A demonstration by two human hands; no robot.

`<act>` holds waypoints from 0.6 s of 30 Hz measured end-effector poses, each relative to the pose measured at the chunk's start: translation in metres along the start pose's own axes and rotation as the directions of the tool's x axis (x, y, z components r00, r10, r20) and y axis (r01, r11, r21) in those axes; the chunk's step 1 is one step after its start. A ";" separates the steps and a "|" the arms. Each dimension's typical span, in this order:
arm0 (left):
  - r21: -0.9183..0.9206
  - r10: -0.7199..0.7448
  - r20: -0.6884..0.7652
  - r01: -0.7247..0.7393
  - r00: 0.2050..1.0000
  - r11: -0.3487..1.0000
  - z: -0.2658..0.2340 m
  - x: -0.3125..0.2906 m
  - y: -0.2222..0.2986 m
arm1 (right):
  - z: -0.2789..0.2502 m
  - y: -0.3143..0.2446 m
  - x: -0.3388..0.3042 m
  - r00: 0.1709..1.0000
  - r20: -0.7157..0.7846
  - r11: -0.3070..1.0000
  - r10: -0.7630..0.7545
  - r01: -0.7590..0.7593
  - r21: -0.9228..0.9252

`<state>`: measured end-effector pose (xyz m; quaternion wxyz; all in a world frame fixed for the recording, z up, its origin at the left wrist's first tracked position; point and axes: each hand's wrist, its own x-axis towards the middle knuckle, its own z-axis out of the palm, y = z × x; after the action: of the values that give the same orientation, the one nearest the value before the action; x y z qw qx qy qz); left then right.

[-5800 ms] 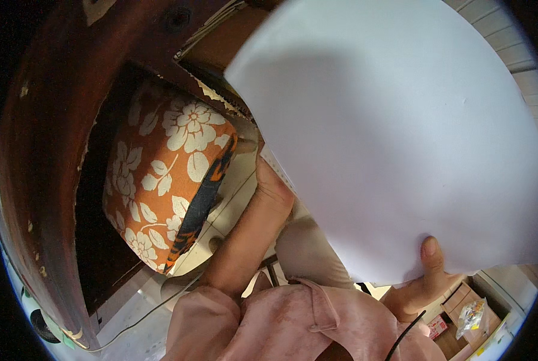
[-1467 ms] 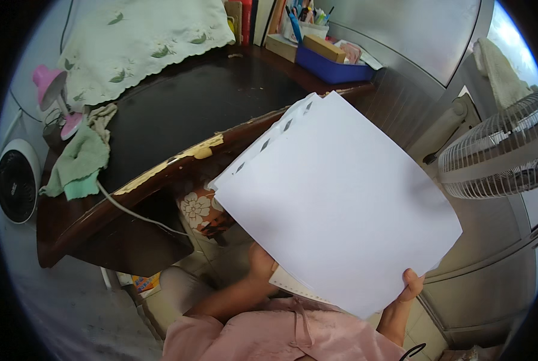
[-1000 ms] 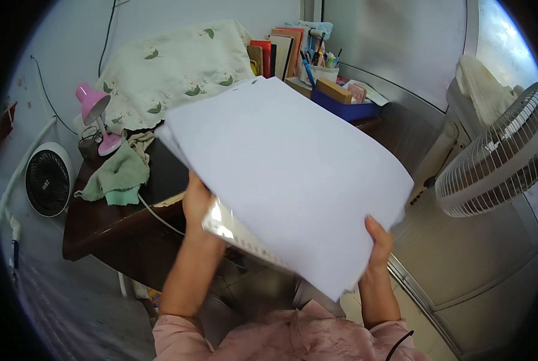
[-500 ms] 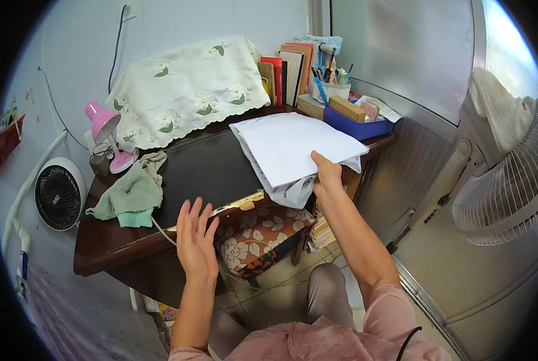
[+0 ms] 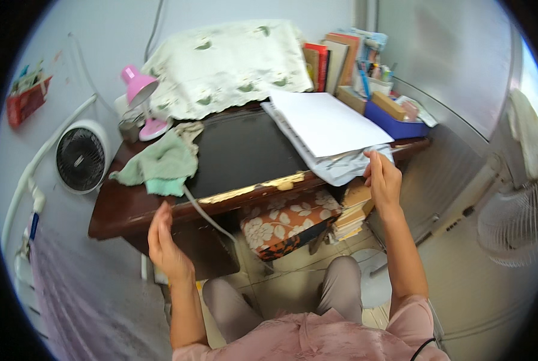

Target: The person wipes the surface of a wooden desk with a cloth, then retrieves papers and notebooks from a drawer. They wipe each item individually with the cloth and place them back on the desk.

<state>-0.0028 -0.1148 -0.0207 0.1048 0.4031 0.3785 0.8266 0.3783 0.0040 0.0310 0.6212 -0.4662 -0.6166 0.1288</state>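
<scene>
Papers [image 5: 334, 125] lie flat around 1 o'clock so the surface [image 5: 239, 150] takes their weight; left hand [image 5: 171, 249], right hand [image 5: 384, 180] loosely open, empty tbh.

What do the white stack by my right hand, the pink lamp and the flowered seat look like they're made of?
White stack: matte paper on top, judging by flat sheets with crisp edges; the crinkled pale layer underneath looks like thin plastic.
Pink lamp: smooth and slightly glossy, probably plastic, possibly painted metal.
Flowered seat: seemingly matte fabric, since it shows no shine.
</scene>
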 end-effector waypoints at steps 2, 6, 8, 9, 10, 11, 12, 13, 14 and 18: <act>0.263 0.174 0.086 -0.191 0.981 0.946 0.002 0.035 -0.005 | 0.019 -0.007 -0.025 0.937 0.019 0.936 -0.348 0.349 -0.046; 0.796 0.350 0.422 -0.527 0.836 0.299 -0.005 0.115 -0.013 | 0.065 -0.031 -0.052 0.752 0.192 0.768 -0.631 0.640 0.015; 0.839 0.194 0.522 -0.541 0.831 0.058 -0.009 0.134 -0.022 | 0.082 -0.029 -0.055 0.732 0.222 0.757 -0.644 0.651 0.051; 0.824 0.015 0.552 -0.548 0.834 0.143 -0.010 0.139 -0.027 | 0.091 -0.022 -0.055 0.744 0.221 0.771 -0.630 0.633 0.065; 0.811 -0.161 0.577 -0.538 0.801 0.228 -0.009 0.144 -0.031 | 0.097 -0.019 -0.054 0.751 0.217 0.777 -0.624 0.627 0.064; 0.838 -0.235 0.532 -0.466 0.814 0.283 -0.011 0.146 -0.029 | 0.102 -0.017 -0.051 0.757 0.212 0.782 -0.618 0.621 0.063; 0.810 -0.057 0.464 -0.397 0.884 0.431 -0.011 0.147 -0.027 | 0.106 -0.013 -0.047 0.766 0.208 0.789 -0.608 0.612 0.055; 0.742 0.091 0.351 -0.336 0.932 0.580 -0.011 0.145 -0.033 | 0.109 -0.006 -0.043 0.772 0.202 0.793 -0.603 0.608 0.041; 0.699 0.328 0.156 -0.339 0.932 0.630 -0.010 0.146 -0.028 | 0.111 0.000 -0.037 0.769 0.195 0.786 -0.609 0.617 0.021; 0.434 0.230 0.043 -0.225 0.972 0.872 0.017 0.140 0.008 | 0.130 0.010 -0.012 0.735 0.176 0.742 -0.655 0.670 -0.034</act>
<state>-0.0803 -0.0443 0.0733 -0.0878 0.4539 0.5042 0.7294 0.2649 0.0549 -0.0097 0.5543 -0.2337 -0.7932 -0.0951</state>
